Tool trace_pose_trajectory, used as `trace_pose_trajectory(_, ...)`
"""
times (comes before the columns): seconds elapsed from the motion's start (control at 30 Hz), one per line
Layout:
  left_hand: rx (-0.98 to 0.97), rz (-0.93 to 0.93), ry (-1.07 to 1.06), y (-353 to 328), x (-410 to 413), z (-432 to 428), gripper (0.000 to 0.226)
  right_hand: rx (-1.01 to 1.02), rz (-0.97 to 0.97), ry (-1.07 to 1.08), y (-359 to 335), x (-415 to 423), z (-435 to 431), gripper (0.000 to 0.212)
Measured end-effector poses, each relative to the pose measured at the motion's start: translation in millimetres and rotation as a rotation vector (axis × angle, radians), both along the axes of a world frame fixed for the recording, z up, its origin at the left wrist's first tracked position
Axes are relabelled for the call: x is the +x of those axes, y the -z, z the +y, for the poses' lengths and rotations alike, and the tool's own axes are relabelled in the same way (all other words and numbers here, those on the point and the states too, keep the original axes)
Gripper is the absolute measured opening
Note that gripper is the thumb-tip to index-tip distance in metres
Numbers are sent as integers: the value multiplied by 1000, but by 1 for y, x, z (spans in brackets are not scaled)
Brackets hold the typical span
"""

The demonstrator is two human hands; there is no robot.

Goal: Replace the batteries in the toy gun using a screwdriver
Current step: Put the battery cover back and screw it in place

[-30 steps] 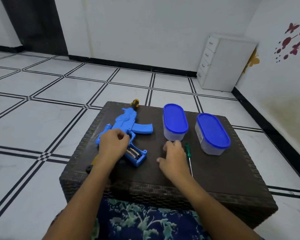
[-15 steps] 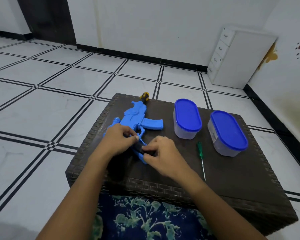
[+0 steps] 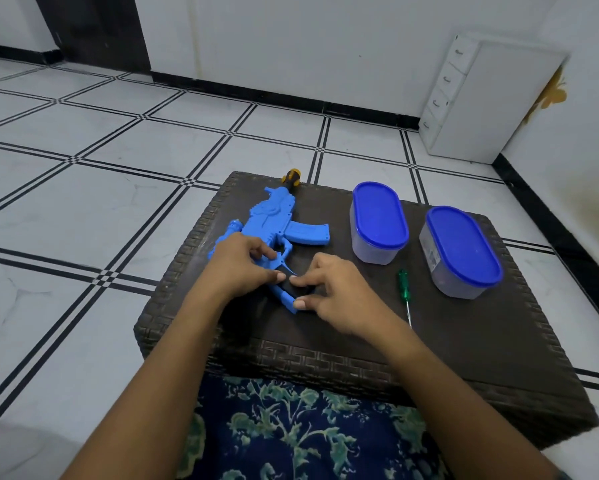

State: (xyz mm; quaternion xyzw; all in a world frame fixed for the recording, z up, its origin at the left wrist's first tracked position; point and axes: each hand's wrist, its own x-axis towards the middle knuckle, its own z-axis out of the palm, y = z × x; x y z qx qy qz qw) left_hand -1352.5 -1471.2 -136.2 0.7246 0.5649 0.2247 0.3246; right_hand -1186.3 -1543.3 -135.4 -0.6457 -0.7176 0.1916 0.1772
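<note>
two hands hold the toy gun (image 3: 273,216) lying left on the table (image 3: 464,341): my left hand (image 3: 239,265) curls round its body, my right hand (image 3: 339,292) pinches its grip; i judge battery-bay work, with the screwdriver (image 3: 403,285) needed next.

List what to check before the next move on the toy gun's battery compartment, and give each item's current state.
1. The toy gun lies on the table, held steady by the left hand: ok.
2. The right hand pinches the lower end of the grip: ok.
3. The batteries are seated in the grip: cannot tell, as the fingers cover it.
4. The screwdriver lies free beside the right hand: ok.
5. The left container and the right container have their lids on: ok.
</note>
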Motion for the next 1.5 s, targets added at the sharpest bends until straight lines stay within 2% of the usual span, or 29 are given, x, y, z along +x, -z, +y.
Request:
trace_pose_trajectory(0.07,8,14,-3,-1,2,0,39,87,-199,-25,3,-2,-2,33)
trace_pose_trajectory(0.13,-4,13,-12,-1,5,0,40,115,-245,12,9,-2,-3,30)
trace_pose_trajectory(0.17,-16,5,-23,-1,6,0,40,84,-169,32,10,0,-2,33)
trace_pose_trajectory(0.3,-96,-21,-61,-2,7,3,42,-95,417,69,5,23,-1,40)
trace_pose_trajectory(0.33,-113,-23,-66,-2,7,5,42,-115,484,74,6,26,-2,40)
trace_pose_trajectory(0.5,-136,-36,-53,-1,5,8,42,12,359,159,15,17,-4,26)
trace_pose_trajectory(0.63,-142,-38,-44,0,4,8,41,102,245,143,20,14,-2,19)
trace_pose_trajectory(0.83,-126,-38,-38,-1,2,6,41,20,419,130,19,21,-4,23)
trace_pose_trajectory(1.07,-120,-28,-3,0,0,5,40,82,383,136,27,18,-1,20)
trace_pose_trajectory(1.2,-127,-41,8,0,0,6,39,120,309,116,29,18,-3,12)
trace_pose_trajectory(1.33,-141,-46,9,1,-1,8,40,94,383,122,32,21,-2,12)
trace_pose_trajectory(1.5,-145,-48,22,2,-2,8,40,31,488,133,30,20,-6,21)
